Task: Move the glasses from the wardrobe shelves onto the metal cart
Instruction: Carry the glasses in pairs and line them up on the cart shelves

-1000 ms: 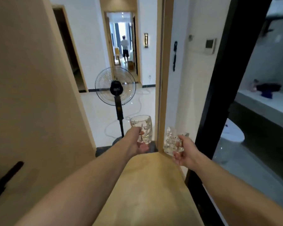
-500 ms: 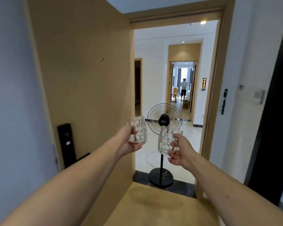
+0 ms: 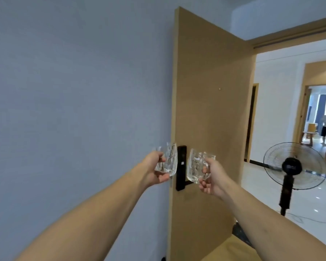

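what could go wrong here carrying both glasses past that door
The left glass and right glass ride close together, so they might clink or chip. The open wooden door has its edge and black lock plate right behind them, so a swing forward could hit it. The cart is not in view.

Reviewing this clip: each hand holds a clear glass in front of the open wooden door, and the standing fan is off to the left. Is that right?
Not quite. The head view shows the standing fan off to the right, in the doorway. The rest holds: the left hand and the right hand each hold a clear glass before the open wooden door.
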Demonstrator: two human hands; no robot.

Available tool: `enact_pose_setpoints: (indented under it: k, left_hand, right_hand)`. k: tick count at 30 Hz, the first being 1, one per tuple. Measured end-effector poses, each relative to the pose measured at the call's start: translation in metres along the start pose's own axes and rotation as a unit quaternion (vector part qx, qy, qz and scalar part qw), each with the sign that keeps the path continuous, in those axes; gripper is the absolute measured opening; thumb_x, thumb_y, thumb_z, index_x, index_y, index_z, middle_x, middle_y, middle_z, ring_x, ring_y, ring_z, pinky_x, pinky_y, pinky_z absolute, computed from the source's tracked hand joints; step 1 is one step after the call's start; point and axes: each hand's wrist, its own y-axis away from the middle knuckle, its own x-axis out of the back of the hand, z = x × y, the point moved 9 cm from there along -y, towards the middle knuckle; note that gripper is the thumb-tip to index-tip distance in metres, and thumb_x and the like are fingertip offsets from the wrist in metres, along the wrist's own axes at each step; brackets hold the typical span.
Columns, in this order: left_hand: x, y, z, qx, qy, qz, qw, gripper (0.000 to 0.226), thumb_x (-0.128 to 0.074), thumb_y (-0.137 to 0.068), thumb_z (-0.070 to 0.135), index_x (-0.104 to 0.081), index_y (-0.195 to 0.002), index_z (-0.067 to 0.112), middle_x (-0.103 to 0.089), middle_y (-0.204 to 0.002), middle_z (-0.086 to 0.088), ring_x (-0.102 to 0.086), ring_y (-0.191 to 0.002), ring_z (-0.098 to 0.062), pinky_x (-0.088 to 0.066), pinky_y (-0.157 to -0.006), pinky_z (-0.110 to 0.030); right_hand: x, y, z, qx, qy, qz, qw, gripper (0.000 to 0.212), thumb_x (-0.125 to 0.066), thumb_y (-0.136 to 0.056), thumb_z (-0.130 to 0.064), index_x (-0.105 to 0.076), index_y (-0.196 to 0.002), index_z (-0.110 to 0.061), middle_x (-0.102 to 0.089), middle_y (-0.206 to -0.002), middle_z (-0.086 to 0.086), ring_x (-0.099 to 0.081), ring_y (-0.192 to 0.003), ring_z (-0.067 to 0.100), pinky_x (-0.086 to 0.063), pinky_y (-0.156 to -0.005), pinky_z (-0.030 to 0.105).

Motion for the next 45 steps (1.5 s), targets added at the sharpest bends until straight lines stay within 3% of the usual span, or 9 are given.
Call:
enact_pose_setpoints:
  k: [3,11,16,20,27,33,37,41,45]
  left_hand:
    - [0.107,0.025,0.015,-0.007,-0.015,0.068,0.998,0.023,-0.056,-0.098,0.032,-0.056,-0.084,0.014,-0.050,-0.110,-0.019,-0.056,-0.085,-0.033,-0.058,-0.079,-0.043]
    - [0.381,0.134,0.039,-0.035,0.011,0.216,0.976,0.019,-0.058,-0.094,0.027,-0.059,-0.083,0.012,-0.052,-0.110,-0.013,-0.058,-0.089,-0.036,-0.060,-0.071,-0.041]
    - [0.527,0.233,0.042,-0.048,0.048,0.320,0.945,0.018,-0.058,-0.093,0.027,-0.060,-0.085,0.011,-0.053,-0.116,-0.016,-0.059,-0.099,-0.037,-0.059,-0.071,-0.041]
    - [0.616,0.315,0.038,-0.067,0.097,0.397,0.910,0.013,-0.056,-0.093,0.023,-0.058,-0.087,0.012,-0.054,-0.110,-0.010,-0.059,-0.101,-0.037,-0.057,-0.071,-0.042]
    - [0.726,0.455,0.014,-0.095,0.161,0.516,0.836,0.016,-0.056,-0.095,0.025,-0.056,-0.087,0.011,-0.053,-0.117,-0.017,-0.059,-0.096,-0.037,-0.054,-0.074,-0.041]
    - [0.799,0.573,-0.016,-0.132,0.194,0.611,0.756,0.018,-0.055,-0.097,0.025,-0.053,-0.086,0.012,-0.055,-0.098,-0.014,-0.060,-0.082,-0.033,-0.052,-0.075,-0.039]
    - [0.839,0.656,-0.033,-0.124,0.205,0.684,0.690,0.019,-0.057,-0.096,0.032,-0.056,-0.093,0.013,-0.058,-0.121,-0.019,-0.060,-0.089,-0.036,-0.056,-0.071,-0.040]
    - [0.869,0.727,-0.040,-0.125,0.225,0.730,0.633,0.023,-0.056,-0.100,0.032,-0.055,-0.097,0.009,-0.056,-0.101,-0.020,-0.057,-0.087,-0.033,-0.054,-0.090,-0.042]
    - [0.900,0.791,-0.040,-0.126,0.241,0.767,0.582,0.025,-0.056,-0.100,0.033,-0.055,-0.104,0.008,-0.056,-0.104,-0.020,-0.058,-0.092,-0.033,-0.054,-0.090,-0.041]
  right_hand:
    - [-0.101,0.029,0.020,-0.016,0.004,-0.053,0.998,0.046,-0.051,-0.092,-0.052,-0.041,-0.061,-0.020,-0.049,-0.063,0.009,-0.038,-0.050,0.018,-0.045,-0.054,0.026]
    - [-0.353,0.126,0.090,-0.045,0.034,-0.208,0.977,0.040,-0.051,-0.091,-0.042,-0.042,-0.062,-0.018,-0.046,-0.069,0.008,-0.041,-0.055,0.021,-0.042,-0.053,0.027]
    - [-0.495,0.206,0.129,-0.056,0.061,-0.310,0.947,0.041,-0.052,-0.091,-0.041,-0.041,-0.060,-0.016,-0.047,-0.068,0.008,-0.042,-0.055,0.022,-0.041,-0.053,0.028]
    - [-0.589,0.275,0.161,-0.064,0.103,-0.393,0.912,0.039,-0.053,-0.090,-0.042,-0.043,-0.062,-0.017,-0.049,-0.071,0.010,-0.045,-0.051,0.020,-0.043,-0.052,0.027]
    - [-0.730,0.401,0.211,-0.070,0.156,-0.521,0.837,0.040,-0.053,-0.090,-0.044,-0.044,-0.063,-0.017,-0.052,-0.073,0.011,-0.045,-0.050,0.019,-0.044,-0.050,0.027]
    - [-0.835,0.531,0.267,-0.101,0.186,-0.627,0.750,0.040,-0.053,-0.091,-0.045,-0.043,-0.064,-0.017,-0.050,-0.073,0.009,-0.043,-0.049,0.018,-0.042,-0.050,0.026]
    - [-0.890,0.620,0.302,-0.112,0.219,-0.690,0.681,0.040,-0.053,-0.090,-0.045,-0.043,-0.064,-0.017,-0.052,-0.074,0.011,-0.043,-0.047,0.019,-0.044,-0.051,0.026]
    - [-0.938,0.703,0.330,-0.123,0.229,-0.744,0.616,0.038,-0.053,-0.091,-0.042,-0.042,-0.065,-0.016,-0.050,-0.076,0.013,-0.040,-0.037,0.017,-0.042,-0.052,0.026]
    - [-0.983,0.772,0.355,-0.128,0.246,-0.780,0.561,0.041,-0.052,-0.092,-0.042,-0.042,-0.063,-0.015,-0.053,-0.067,0.011,-0.036,-0.039,0.017,-0.041,-0.054,0.027]
